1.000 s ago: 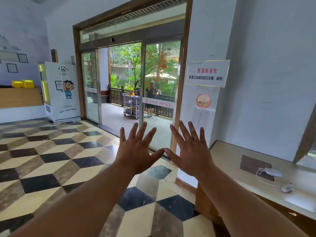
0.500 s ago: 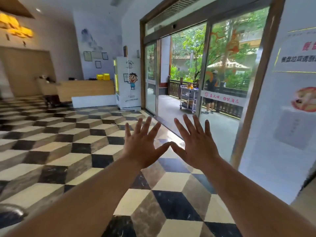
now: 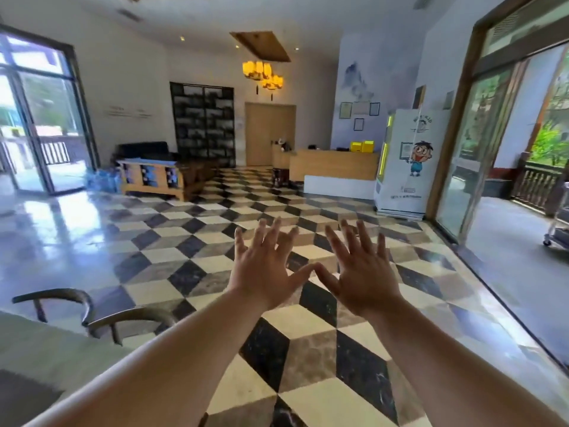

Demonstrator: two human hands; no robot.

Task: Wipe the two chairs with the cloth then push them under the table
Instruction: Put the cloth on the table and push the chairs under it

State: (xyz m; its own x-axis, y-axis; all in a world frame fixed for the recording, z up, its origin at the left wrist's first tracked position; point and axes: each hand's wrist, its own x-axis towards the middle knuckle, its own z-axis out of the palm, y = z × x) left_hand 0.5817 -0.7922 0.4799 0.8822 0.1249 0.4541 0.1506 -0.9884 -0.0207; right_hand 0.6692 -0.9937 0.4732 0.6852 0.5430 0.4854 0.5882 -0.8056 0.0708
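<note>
My left hand (image 3: 264, 269) and my right hand (image 3: 363, 272) are stretched out in front of me, fingers spread, thumbs touching at the tips, holding nothing. At the lower left, the curved dark backs of two chairs show: one chair (image 3: 55, 295) farther left, the other chair (image 3: 132, 317) nearer me. Both stand against the edge of a pale table (image 3: 46, 349) in the bottom left corner. No cloth is in view.
Checkered tile floor (image 3: 308, 349) spreads ahead. A wooden bench (image 3: 151, 178) and reception counter (image 3: 335, 167) stand at the back, a white cartoon-printed cabinet (image 3: 409, 161) beside glass sliding doors (image 3: 480, 155) on the right. Glass doors (image 3: 34, 118) on the left.
My view has swung left from the sliding doors into the hall, bringing the two chairs and the table into sight. My hands stay spread in front of me, thumbs together.
</note>
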